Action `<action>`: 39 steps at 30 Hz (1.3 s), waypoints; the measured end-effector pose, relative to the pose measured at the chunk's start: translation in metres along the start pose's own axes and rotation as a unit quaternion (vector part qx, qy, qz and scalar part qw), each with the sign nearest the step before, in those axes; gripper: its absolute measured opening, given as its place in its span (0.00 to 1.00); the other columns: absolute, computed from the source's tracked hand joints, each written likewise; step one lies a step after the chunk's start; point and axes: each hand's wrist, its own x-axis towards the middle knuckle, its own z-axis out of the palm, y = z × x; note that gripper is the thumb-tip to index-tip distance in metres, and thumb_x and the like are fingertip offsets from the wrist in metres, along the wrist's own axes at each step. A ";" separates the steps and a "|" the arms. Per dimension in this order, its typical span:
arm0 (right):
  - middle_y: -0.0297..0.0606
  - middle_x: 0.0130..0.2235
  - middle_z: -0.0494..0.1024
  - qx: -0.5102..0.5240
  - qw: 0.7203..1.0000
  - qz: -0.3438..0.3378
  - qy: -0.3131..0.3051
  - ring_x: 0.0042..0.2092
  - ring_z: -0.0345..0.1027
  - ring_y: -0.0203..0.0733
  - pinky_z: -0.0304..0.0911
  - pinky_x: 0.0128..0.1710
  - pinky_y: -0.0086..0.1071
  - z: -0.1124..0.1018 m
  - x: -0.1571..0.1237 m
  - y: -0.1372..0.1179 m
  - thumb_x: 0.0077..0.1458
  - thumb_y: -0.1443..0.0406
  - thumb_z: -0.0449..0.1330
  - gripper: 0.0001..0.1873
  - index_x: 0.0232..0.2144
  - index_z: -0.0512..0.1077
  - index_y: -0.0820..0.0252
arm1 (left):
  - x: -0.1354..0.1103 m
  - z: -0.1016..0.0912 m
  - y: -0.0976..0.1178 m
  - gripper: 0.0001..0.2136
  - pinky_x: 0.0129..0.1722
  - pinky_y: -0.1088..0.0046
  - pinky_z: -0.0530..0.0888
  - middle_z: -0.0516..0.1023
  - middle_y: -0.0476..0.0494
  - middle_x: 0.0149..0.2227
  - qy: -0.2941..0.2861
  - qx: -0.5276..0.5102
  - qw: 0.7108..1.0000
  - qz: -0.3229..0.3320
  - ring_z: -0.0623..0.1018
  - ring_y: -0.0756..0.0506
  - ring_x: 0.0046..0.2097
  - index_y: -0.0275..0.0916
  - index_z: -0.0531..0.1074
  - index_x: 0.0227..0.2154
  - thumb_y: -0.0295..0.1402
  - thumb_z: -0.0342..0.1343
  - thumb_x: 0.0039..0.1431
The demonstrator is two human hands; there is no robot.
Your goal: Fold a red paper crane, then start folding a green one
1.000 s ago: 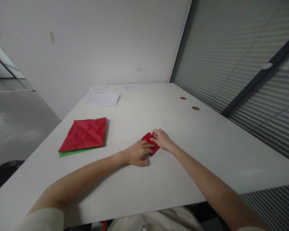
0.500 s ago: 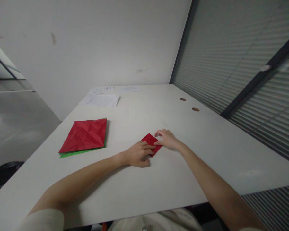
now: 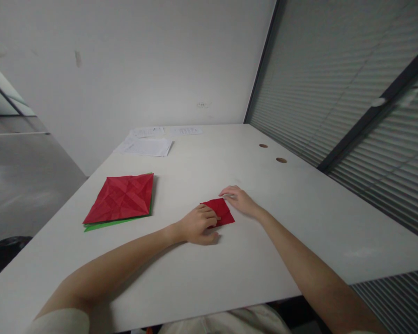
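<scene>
A small folded square of red paper (image 3: 225, 211) lies flat on the white table in front of me. My left hand (image 3: 201, 224) rests over its left side, holding it down with bent fingers while the thumb lies apart on the table. At the far right corner of the square is my right hand (image 3: 239, 200), its fingertips curved beside the paper's edge with a slight gap above the thumb. Part of the red paper is hidden under my left fingers.
To the left lies a creased red sheet (image 3: 121, 197) on top of green paper (image 3: 116, 223). Printed white sheets (image 3: 148, 147) are at the back left of the table (image 3: 202, 287). Two round holes (image 3: 281, 160) sit near the blinds on the right. A black bag (image 3: 7, 253) stands beyond the left edge.
The small red square has turned on the table, from corner-up to nearly edge-on. My right hand has shifted slightly left, and its thumb has come off the paper's surface.
</scene>
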 end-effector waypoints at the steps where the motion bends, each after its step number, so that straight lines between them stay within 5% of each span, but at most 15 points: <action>1: 0.38 0.43 0.79 -0.005 0.999 -0.038 -0.023 0.48 0.67 0.41 0.58 0.52 0.38 0.000 -0.001 -0.004 0.56 0.73 0.52 0.15 0.37 0.77 0.56 | 0.000 0.000 0.000 0.10 0.49 0.63 0.67 0.77 0.40 0.39 0.003 0.013 1.000 -0.005 0.75 0.42 0.42 0.38 0.71 0.33 0.40 0.53 0.57; 6: 0.39 0.42 0.79 -0.132 0.986 -0.053 -0.087 0.47 0.65 0.46 0.56 0.51 0.43 -0.002 -0.006 -0.025 0.57 0.65 0.58 0.10 0.34 0.80 0.53 | 0.000 0.000 0.000 0.13 0.48 0.59 0.66 0.76 0.41 0.35 0.036 0.116 0.990 -0.071 0.75 0.43 0.39 0.38 0.71 0.44 0.37 0.49 0.61; 9: 0.40 0.37 0.78 -0.169 0.981 -0.026 -0.092 0.43 0.66 0.45 0.57 0.48 0.43 -0.004 -0.008 -0.032 0.57 0.62 0.60 0.09 0.31 0.80 0.55 | -0.001 0.001 0.001 0.14 0.45 0.58 0.67 0.74 0.39 0.33 0.038 0.166 0.977 -0.129 0.75 0.41 0.37 0.36 0.73 0.40 0.39 0.47 0.63; 13: 0.42 0.47 0.78 -0.122 0.987 -0.063 -0.086 0.50 0.66 0.48 0.58 0.51 0.43 -0.003 -0.007 -0.032 0.55 0.65 0.62 0.06 0.29 0.80 0.57 | -0.002 0.003 0.004 0.16 0.43 0.57 0.69 0.74 0.37 0.35 0.015 0.185 0.967 -0.172 0.75 0.39 0.41 0.34 0.72 0.37 0.42 0.48 0.64; 19: 0.42 0.44 0.79 -0.070 0.988 -0.094 -0.102 0.46 0.69 0.46 0.62 0.51 0.43 0.001 -0.007 -0.033 0.56 0.64 0.61 0.09 0.38 0.79 0.57 | -0.004 0.004 0.001 0.14 0.47 0.60 0.71 0.73 0.36 0.44 0.042 0.117 0.975 -0.186 0.75 0.41 0.44 0.35 0.72 0.41 0.40 0.49 0.63; 23: 0.43 0.43 0.78 -0.085 0.986 -0.107 -0.100 0.45 0.68 0.46 0.63 0.50 0.42 0.004 -0.009 -0.033 0.56 0.63 0.61 0.12 0.42 0.79 0.57 | -0.005 0.005 -0.007 0.16 0.54 0.55 0.68 0.67 0.33 0.55 0.091 0.089 0.976 -0.174 0.69 0.36 0.57 0.36 0.71 0.47 0.41 0.52 0.61; 29: 0.40 0.51 0.76 -0.073 0.981 -0.135 -0.117 0.50 0.67 0.46 0.60 0.54 0.41 0.006 -0.008 -0.034 0.58 0.65 0.59 0.10 0.40 0.79 0.54 | -0.006 0.002 -0.020 0.15 0.55 0.56 0.67 0.71 0.36 0.54 0.069 0.035 0.986 -0.150 0.72 0.39 0.54 0.39 0.71 0.46 0.41 0.54 0.60; 39: 0.37 0.46 0.80 -0.062 0.979 -0.136 -0.142 0.51 0.65 0.46 0.62 0.53 0.41 0.006 -0.008 -0.034 0.57 0.67 0.59 0.10 0.38 0.80 0.53 | -0.008 0.009 -0.028 0.11 0.57 0.56 0.66 0.69 0.38 0.56 0.072 0.031 0.980 -0.183 0.67 0.39 0.59 0.40 0.73 0.45 0.35 0.48 0.65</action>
